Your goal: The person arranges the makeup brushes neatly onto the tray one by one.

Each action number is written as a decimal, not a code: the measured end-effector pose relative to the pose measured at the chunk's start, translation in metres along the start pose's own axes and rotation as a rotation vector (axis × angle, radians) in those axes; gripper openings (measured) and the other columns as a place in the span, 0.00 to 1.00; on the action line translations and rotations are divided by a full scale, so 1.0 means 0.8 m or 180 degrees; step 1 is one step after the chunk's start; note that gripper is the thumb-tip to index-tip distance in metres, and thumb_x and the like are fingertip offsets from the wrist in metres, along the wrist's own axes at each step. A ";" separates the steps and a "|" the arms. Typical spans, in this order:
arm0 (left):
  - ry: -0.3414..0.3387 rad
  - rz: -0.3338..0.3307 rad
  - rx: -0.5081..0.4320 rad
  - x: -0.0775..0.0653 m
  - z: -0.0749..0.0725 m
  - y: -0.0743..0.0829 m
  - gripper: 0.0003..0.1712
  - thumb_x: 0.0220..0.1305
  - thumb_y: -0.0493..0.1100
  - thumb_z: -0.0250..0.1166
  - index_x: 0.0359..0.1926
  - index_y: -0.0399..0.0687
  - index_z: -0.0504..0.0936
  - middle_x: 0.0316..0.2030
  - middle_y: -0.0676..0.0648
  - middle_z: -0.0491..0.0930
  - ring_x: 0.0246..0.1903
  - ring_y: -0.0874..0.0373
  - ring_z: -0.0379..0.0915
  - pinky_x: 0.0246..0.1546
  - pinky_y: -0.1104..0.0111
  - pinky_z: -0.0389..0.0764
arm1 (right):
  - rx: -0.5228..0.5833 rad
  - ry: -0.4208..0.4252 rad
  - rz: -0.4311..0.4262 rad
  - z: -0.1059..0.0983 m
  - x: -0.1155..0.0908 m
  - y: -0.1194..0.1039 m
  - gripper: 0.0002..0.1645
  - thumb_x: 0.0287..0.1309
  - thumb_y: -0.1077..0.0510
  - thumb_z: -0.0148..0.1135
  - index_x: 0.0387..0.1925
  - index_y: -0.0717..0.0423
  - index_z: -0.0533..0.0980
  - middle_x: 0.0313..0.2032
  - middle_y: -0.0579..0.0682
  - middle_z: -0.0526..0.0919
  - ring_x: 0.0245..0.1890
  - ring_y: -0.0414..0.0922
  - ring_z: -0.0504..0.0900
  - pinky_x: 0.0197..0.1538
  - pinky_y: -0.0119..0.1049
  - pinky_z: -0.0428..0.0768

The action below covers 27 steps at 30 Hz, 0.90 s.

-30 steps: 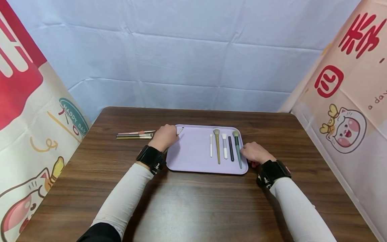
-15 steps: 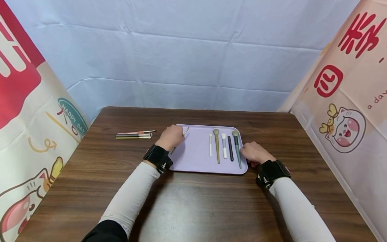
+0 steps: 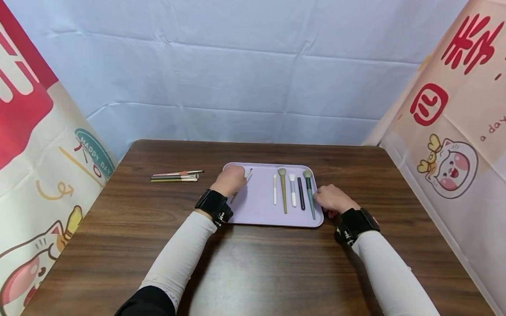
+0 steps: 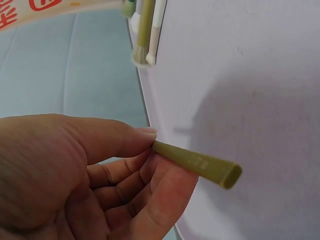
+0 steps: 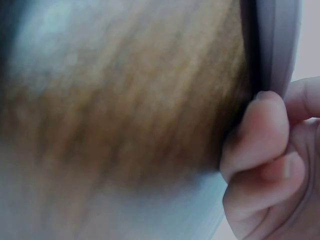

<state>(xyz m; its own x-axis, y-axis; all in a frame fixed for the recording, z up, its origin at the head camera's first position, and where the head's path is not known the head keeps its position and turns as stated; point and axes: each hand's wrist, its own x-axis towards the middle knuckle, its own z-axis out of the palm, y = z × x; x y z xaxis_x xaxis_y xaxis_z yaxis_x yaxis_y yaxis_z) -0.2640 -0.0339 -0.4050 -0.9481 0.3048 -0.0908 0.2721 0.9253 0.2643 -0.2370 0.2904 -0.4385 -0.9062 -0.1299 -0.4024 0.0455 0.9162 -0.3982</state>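
My left hand [image 3: 229, 181] is above the left part of the lilac tray [image 3: 253, 217]. It pinches a slim olive-green makeup brush [image 4: 205, 166] between thumb and fingers, with the flat handle end sticking out; the brush's other end is hidden in the left wrist view. My right hand [image 3: 333, 199] grips the tray's right rim [image 5: 280, 45], fingers curled at its edge. Side by side on the tray's right half lie a small white brush [image 3: 275, 189], an olive brush [image 3: 283, 193], a white-and-grey brush [image 3: 293, 191], a black one [image 3: 301, 194] and a green one [image 3: 310, 197].
Several more brushes [image 3: 175, 176] lie in a bundle on the brown wooden table [image 3: 276, 267], left of the tray. A pale blue cloth [image 3: 237, 79] hangs behind the table, and printed cloths [image 3: 442, 166] flank both sides.
My left hand has moved right with the brush, from the tray's left edge to over its left part. The right hand and the brushes on the tray have stayed put.
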 end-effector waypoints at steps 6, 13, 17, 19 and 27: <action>-0.0061 -0.0062 -0.0043 0.001 -0.001 0.007 0.10 0.71 0.35 0.58 0.33 0.38 0.83 0.25 0.45 0.79 0.23 0.54 0.73 0.23 0.67 0.71 | 0.0012 -0.0031 0.0030 -0.003 0.001 0.000 0.19 0.71 0.55 0.41 0.39 0.64 0.76 0.26 0.56 0.77 0.18 0.48 0.80 0.23 0.38 0.80; -0.0237 -0.0117 -0.0200 0.007 0.001 0.020 0.09 0.72 0.36 0.57 0.35 0.38 0.82 0.27 0.45 0.79 0.22 0.56 0.73 0.20 0.69 0.71 | 0.0011 -0.0021 0.0035 -0.003 0.001 0.002 0.20 0.70 0.55 0.41 0.37 0.65 0.76 0.24 0.56 0.77 0.18 0.48 0.80 0.22 0.38 0.80; -0.0401 -0.0165 -0.0298 0.015 0.006 0.026 0.10 0.72 0.37 0.56 0.35 0.38 0.81 0.24 0.46 0.78 0.16 0.59 0.72 0.16 0.72 0.71 | 0.0035 -0.0032 0.0034 -0.002 0.003 0.004 0.19 0.70 0.55 0.42 0.37 0.64 0.76 0.24 0.56 0.77 0.18 0.48 0.79 0.22 0.38 0.79; -0.0464 -0.0174 -0.0307 0.018 0.008 0.028 0.11 0.72 0.37 0.56 0.33 0.38 0.81 0.21 0.46 0.78 0.12 0.60 0.71 0.15 0.72 0.70 | 0.0040 -0.0043 0.0012 -0.001 0.003 0.004 0.19 0.70 0.56 0.42 0.36 0.64 0.76 0.24 0.56 0.77 0.17 0.48 0.79 0.22 0.38 0.79; -0.0494 -0.0142 -0.0278 0.027 0.015 0.039 0.13 0.70 0.36 0.55 0.27 0.40 0.78 0.18 0.47 0.77 0.09 0.61 0.69 0.14 0.72 0.70 | 0.0023 -0.0035 -0.0027 0.000 0.003 0.006 0.19 0.69 0.56 0.41 0.33 0.64 0.75 0.23 0.56 0.77 0.16 0.48 0.79 0.21 0.38 0.79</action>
<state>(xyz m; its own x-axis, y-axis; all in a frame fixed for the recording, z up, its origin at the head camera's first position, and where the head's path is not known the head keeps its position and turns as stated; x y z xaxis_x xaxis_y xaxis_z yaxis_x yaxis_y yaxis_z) -0.2738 0.0042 -0.4099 -0.9203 0.3013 -0.2496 0.2085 0.9175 0.3386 -0.2391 0.2943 -0.4416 -0.9019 -0.1418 -0.4080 0.0409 0.9123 -0.4075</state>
